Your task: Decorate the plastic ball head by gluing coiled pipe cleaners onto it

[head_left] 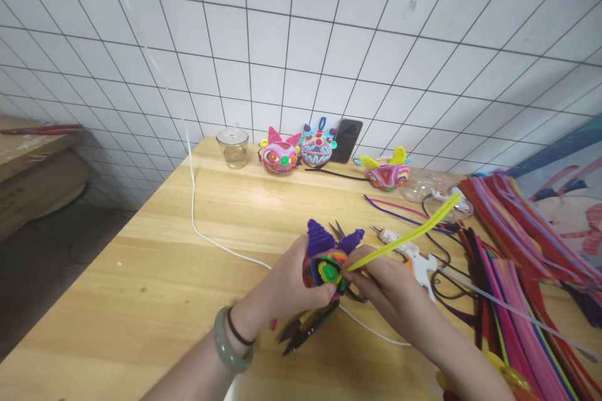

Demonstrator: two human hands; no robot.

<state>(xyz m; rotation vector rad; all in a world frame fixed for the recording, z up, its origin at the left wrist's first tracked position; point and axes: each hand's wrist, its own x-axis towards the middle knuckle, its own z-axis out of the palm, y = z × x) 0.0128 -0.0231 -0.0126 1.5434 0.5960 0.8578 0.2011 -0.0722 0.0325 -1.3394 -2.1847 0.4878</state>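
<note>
My left hand point(294, 276) is wrapped round a small colourful craft animal head point(324, 257) with purple fuzzy ears and a green and yellow coil on its front. In my right hand point(380, 272), thumb and fingers pinch yellow pipe cleaners point(409, 237), whose near end meets the coil while the long free end points up and right. Below the craft head lie black thread snips point(310, 329), partly hidden by my left hand. Behind its ears show the tips of scissors point(337, 230). A white hot glue gun point(414, 254) lies just beyond my right hand.
Finished craft heads point(280, 153) stand along the wall with a glass cup point(234, 149) and a phone point(347, 140). Bundles of coloured pipe cleaners point(527, 326) cover the table's right side. A white cable point(221, 242) crosses the wooden table point(141, 263).
</note>
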